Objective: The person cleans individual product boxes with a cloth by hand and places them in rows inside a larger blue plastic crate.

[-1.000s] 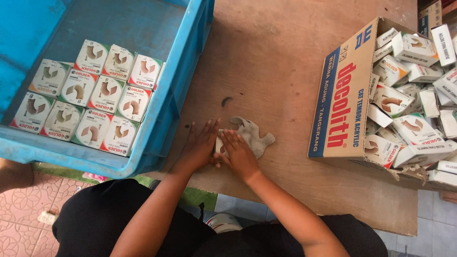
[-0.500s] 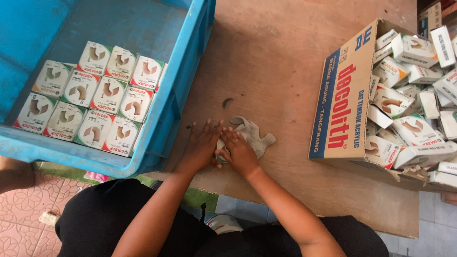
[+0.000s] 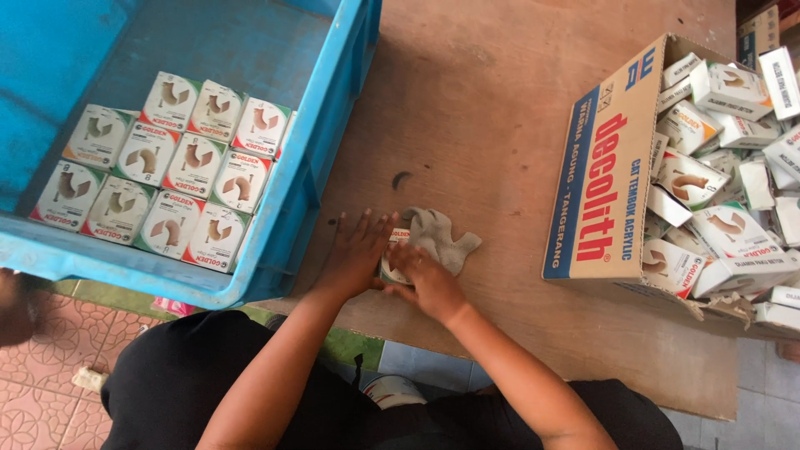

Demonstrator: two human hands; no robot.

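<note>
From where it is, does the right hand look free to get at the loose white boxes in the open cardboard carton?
Probably yes: the right hand sits on the small white box by the grey rag, with only bare wooden tabletop between it and the open-topped cardboard carton.

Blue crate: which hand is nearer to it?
Left. The left hand rests on the table beside the blue crate, just off its right wall, touching a small white box. The right hand sits past that box, farther from the crate, next to the grey rag.
</note>
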